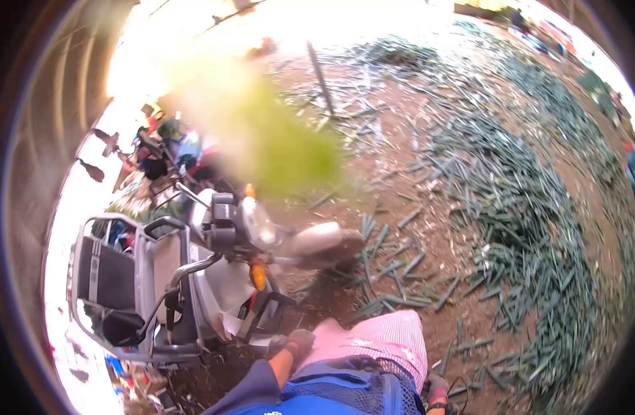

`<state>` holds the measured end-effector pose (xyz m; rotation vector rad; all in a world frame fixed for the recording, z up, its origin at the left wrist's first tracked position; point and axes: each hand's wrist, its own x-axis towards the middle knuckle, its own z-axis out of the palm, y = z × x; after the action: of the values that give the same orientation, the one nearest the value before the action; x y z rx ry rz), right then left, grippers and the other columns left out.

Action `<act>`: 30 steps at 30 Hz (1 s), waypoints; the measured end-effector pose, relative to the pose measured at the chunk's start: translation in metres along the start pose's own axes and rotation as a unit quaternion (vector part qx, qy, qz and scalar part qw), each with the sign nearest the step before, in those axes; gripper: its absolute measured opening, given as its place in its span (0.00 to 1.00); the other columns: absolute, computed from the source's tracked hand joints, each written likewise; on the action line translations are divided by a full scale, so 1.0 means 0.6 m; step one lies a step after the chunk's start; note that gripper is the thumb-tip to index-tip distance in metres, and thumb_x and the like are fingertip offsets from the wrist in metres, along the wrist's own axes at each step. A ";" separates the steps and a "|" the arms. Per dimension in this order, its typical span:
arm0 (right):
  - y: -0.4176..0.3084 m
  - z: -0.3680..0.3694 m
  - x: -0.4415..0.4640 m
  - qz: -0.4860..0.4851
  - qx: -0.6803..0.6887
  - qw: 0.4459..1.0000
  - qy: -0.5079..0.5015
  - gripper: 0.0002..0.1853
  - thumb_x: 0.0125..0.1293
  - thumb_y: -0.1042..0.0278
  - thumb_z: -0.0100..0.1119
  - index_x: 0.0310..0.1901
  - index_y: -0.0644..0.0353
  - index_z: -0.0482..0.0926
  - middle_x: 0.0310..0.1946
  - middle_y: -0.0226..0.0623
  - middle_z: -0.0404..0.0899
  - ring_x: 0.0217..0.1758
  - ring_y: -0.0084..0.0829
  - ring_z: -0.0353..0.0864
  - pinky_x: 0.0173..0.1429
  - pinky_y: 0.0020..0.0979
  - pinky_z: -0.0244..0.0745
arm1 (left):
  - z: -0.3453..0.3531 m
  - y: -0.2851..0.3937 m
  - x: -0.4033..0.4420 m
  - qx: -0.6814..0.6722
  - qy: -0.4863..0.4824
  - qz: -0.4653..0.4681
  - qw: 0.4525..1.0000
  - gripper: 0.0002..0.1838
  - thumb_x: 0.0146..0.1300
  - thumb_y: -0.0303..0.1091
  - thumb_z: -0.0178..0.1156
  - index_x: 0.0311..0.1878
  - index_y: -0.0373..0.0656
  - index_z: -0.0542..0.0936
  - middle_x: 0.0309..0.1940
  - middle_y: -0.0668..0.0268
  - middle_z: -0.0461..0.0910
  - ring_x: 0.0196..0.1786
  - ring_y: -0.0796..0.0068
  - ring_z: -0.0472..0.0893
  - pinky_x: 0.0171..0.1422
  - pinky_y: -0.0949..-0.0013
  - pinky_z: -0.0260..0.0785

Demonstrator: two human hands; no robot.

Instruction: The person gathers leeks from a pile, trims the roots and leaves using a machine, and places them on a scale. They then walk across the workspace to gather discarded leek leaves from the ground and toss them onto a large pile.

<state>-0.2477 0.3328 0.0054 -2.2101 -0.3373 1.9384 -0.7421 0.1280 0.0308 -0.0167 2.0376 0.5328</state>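
My left hand (297, 344), in what looks like a dark glove, is low in the head view beside my pink striped clothing (373, 339). It is small and blurred, so whether it holds anything does not show. At the bottom, my right hand (436, 389) hangs by my right side in a greyish glove, its fingers hardly visible. Nearest my left hand stands a three-wheeled motorcycle (221, 277) with a metal frame, handlebars and orange indicators. Cut green leaf pieces (463, 346) lie on the ground near my right hand.
A long heap of cut green leaves (518, 207) curves along the right. A thin post (319, 76) stands farther off. Colourful items (182, 145) sit behind the motorcycle. A yellow-green blur (283, 138) covers part of the upper view. Vehicles (556, 38) appear at far right.
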 end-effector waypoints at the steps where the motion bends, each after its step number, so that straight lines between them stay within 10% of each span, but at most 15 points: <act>1: -0.044 -0.003 0.023 -0.008 -0.011 1.000 -0.021 0.05 0.59 0.69 0.54 0.33 0.58 0.79 0.26 0.40 0.81 0.22 0.40 0.82 0.27 0.45 0.80 | 0.006 0.066 -0.039 -0.033 0.006 -0.067 0.997 0.10 0.58 0.38 0.59 0.32 0.46 0.86 0.28 0.60 0.86 0.32 0.65 0.84 0.37 0.62 0.75; 4: -0.211 0.005 0.038 -0.048 -0.062 0.997 -0.013 0.05 0.59 0.71 0.54 0.32 0.59 0.79 0.24 0.40 0.79 0.19 0.39 0.80 0.23 0.42 0.80 | 0.041 0.139 -0.042 -0.057 0.030 0.035 0.997 0.14 0.57 0.42 0.59 0.36 0.44 0.87 0.34 0.55 0.86 0.39 0.56 0.86 0.43 0.60 0.76; 9: -0.470 0.045 0.070 -0.046 -0.169 0.983 0.046 0.05 0.59 0.75 0.53 0.35 0.59 0.78 0.22 0.42 0.78 0.16 0.38 0.76 0.21 0.41 0.77 | 0.076 0.173 -0.047 0.137 0.112 0.125 0.976 0.14 0.58 0.43 0.65 0.40 0.45 0.88 0.36 0.65 0.87 0.42 0.74 0.83 0.50 0.70 0.74; 12: -0.586 0.103 0.076 -0.033 -0.156 0.986 0.052 0.05 0.59 0.77 0.53 0.37 0.58 0.77 0.21 0.42 0.76 0.14 0.37 0.74 0.19 0.41 0.75 | 0.077 0.206 -0.090 0.001 0.099 0.001 0.995 0.12 0.58 0.42 0.64 0.37 0.46 0.88 0.37 0.65 0.88 0.42 0.73 0.84 0.50 0.69 0.74; 16: -0.659 0.206 0.089 -0.073 -0.158 0.984 -0.044 0.05 0.59 0.80 0.53 0.37 0.61 0.75 0.19 0.40 0.73 0.13 0.34 0.70 0.17 0.36 0.67 | 0.085 0.206 -0.068 0.423 -0.015 0.185 0.887 0.18 0.65 0.44 0.52 0.46 0.47 0.87 0.52 0.57 0.84 0.56 0.57 0.83 0.58 0.57 0.76; 21: -0.709 0.333 0.108 0.023 -0.041 0.953 -0.301 0.07 0.70 0.71 0.49 0.40 0.65 0.74 0.20 0.43 0.72 0.14 0.34 0.66 0.20 0.34 0.62 | 0.100 0.307 0.007 0.407 -0.089 0.194 0.889 0.20 0.66 0.47 0.51 0.47 0.45 0.86 0.48 0.53 0.85 0.54 0.53 0.84 0.57 0.54 0.75; 26: -0.792 0.416 0.090 -0.046 -0.226 0.950 -0.212 0.04 0.64 0.79 0.55 0.40 0.64 0.75 0.20 0.37 0.70 0.15 0.33 0.67 0.20 0.32 0.61 | 0.101 0.461 0.193 0.199 -0.006 0.151 0.968 0.22 0.67 0.51 0.51 0.46 0.44 0.85 0.48 0.47 0.83 0.54 0.47 0.81 0.56 0.51 0.73; 28: -0.853 0.365 0.192 0.181 0.013 0.925 -0.334 0.05 0.62 0.75 0.58 0.40 0.61 0.76 0.22 0.38 0.71 0.17 0.36 0.70 0.21 0.33 0.63 | 0.070 0.547 0.240 0.154 0.011 0.195 0.969 0.24 0.66 0.54 0.52 0.46 0.43 0.85 0.48 0.46 0.82 0.55 0.46 0.80 0.56 0.51 0.73; 30: -0.926 0.389 0.125 -0.005 -0.088 0.977 -0.193 0.03 0.59 0.78 0.56 0.31 0.58 0.76 0.18 0.33 0.72 0.14 0.31 0.71 0.17 0.30 0.63 | 0.037 0.611 0.288 0.157 0.021 0.178 0.971 0.23 0.65 0.54 0.55 0.46 0.43 0.86 0.46 0.48 0.83 0.53 0.49 0.82 0.55 0.55 0.74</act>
<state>-0.4974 0.8835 0.0611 -1.9068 -0.5934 2.4126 -0.8956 0.5029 0.0103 0.5409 2.1576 0.4248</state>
